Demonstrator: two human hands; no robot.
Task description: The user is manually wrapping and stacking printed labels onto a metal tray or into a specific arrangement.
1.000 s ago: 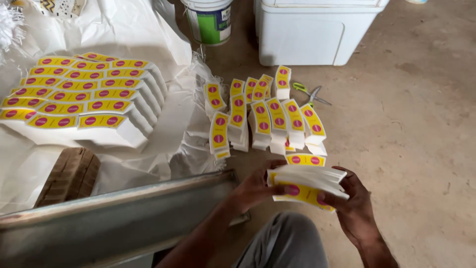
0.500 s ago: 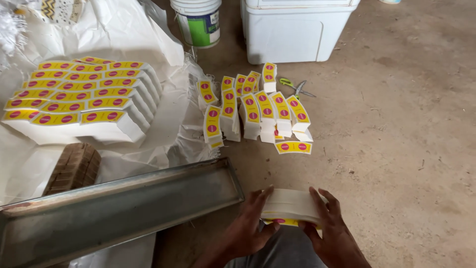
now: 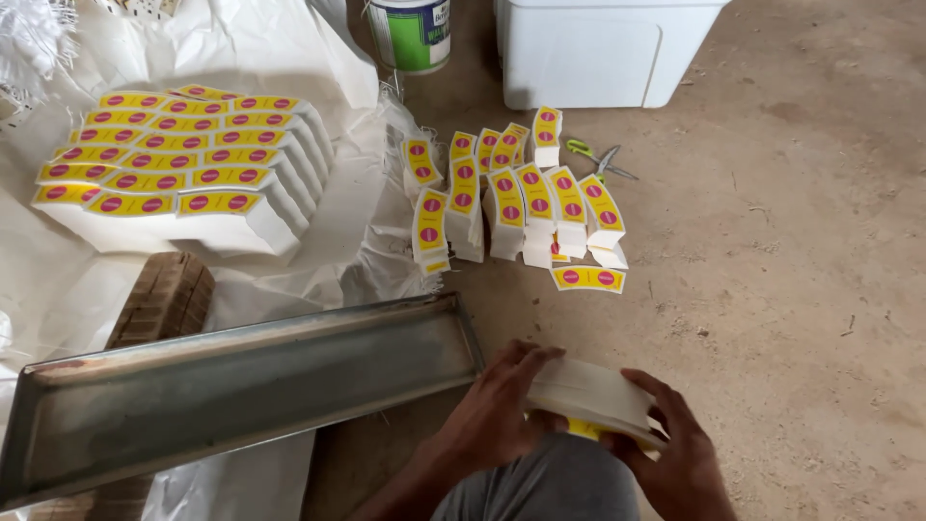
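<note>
Your left hand point(image 3: 502, 410) and right hand point(image 3: 675, 458) both grip the stack of folded cartons point(image 3: 590, 394), squaring its edges, near the metal tray point(image 3: 241, 386).

One view only, worn on the head and tipped steeply down over the person's lap, so the left hand point(image 3: 502, 410) and right hand point(image 3: 675, 453) sit close at the bottom edge, fingers point(image 3: 521, 362) pointing away from the lens. Just left of those fingers runs the long metal tray point(image 3: 241, 386), and well beyond the fingertips, up the frame, the dirt floor point(image 3: 801, 270) stretches to a white box point(image 3: 598, 48) and a paint bucket point(image 3: 413, 34) cut off by the top edge. No second view shares any of this ground.
</note>
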